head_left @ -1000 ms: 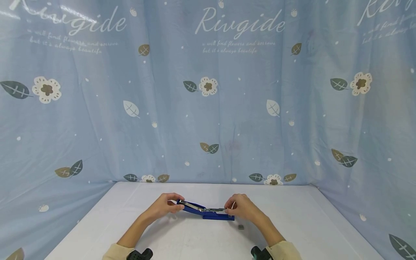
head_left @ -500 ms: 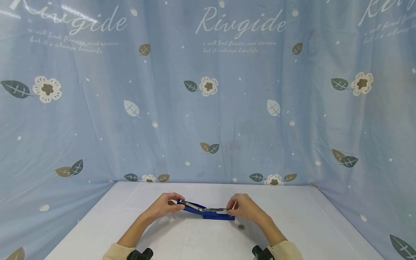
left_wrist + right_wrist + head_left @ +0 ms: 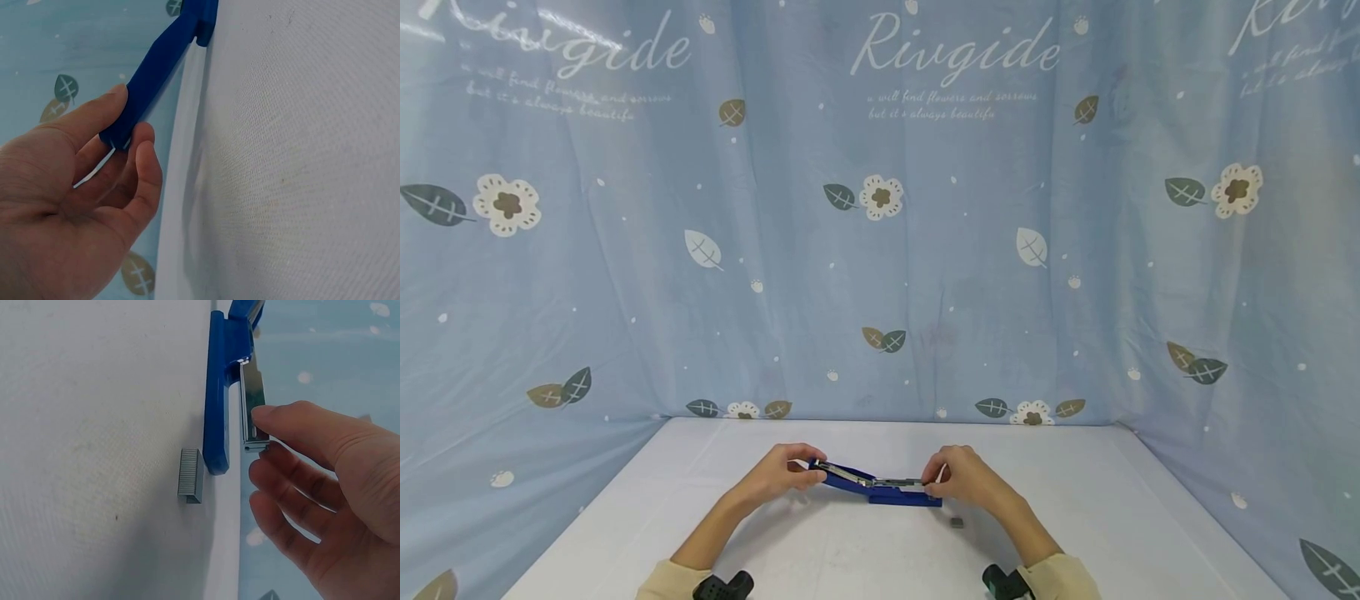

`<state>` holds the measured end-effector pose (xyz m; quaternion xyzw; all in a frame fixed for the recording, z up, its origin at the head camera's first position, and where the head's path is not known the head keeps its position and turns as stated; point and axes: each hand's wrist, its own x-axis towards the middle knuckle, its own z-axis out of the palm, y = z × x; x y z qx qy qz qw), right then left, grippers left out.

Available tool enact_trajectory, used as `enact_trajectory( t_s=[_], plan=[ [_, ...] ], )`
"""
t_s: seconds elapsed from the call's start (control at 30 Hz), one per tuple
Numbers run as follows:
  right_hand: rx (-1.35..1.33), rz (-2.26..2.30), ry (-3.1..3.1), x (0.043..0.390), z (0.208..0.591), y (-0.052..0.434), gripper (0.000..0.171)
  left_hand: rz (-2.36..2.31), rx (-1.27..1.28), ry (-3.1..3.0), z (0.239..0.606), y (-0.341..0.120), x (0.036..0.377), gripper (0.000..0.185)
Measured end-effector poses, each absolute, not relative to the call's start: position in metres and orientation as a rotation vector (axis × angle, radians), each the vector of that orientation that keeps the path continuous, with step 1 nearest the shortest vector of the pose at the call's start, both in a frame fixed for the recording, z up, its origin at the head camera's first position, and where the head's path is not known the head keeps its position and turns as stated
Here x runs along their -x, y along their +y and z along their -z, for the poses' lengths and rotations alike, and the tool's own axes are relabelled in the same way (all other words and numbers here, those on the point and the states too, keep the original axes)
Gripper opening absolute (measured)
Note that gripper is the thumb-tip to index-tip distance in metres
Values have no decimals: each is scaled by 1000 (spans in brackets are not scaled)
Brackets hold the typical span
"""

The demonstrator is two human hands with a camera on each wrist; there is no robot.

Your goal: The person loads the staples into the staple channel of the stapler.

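A blue stapler [image 3: 880, 492] lies opened out flat on the white table [image 3: 850, 550], its silver magazine [image 3: 252, 403] facing up over the blue base [image 3: 219, 394]. My left hand [image 3: 782, 473] pinches the raised end of the blue cover [image 3: 159, 69] between thumb and fingers [image 3: 147, 162]. At the other end my right hand [image 3: 961, 479] holds the tip of the magazine between its top finger [image 3: 294, 425] and the ones curled below. A short grey strip of staples [image 3: 190, 475] lies on the table beside the base, close to my right hand [image 3: 325, 494].
The staple strip [image 3: 957, 522] sits just in front of the stapler's right end. A blue flowered curtain [image 3: 880, 250] hangs behind and along both sides of the table. Both sleeves are cream-coloured.
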<state>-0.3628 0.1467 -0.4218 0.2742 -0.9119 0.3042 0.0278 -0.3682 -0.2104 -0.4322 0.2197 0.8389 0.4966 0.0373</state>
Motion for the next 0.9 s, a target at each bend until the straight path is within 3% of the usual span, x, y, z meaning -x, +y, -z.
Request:
enact_trajectory(
  t_s=[0.9],
  plan=[
    [-859, -873, -2789, 354, 411, 166, 7, -1523, -653, 2582, 434, -210, 370, 38]
  ],
)
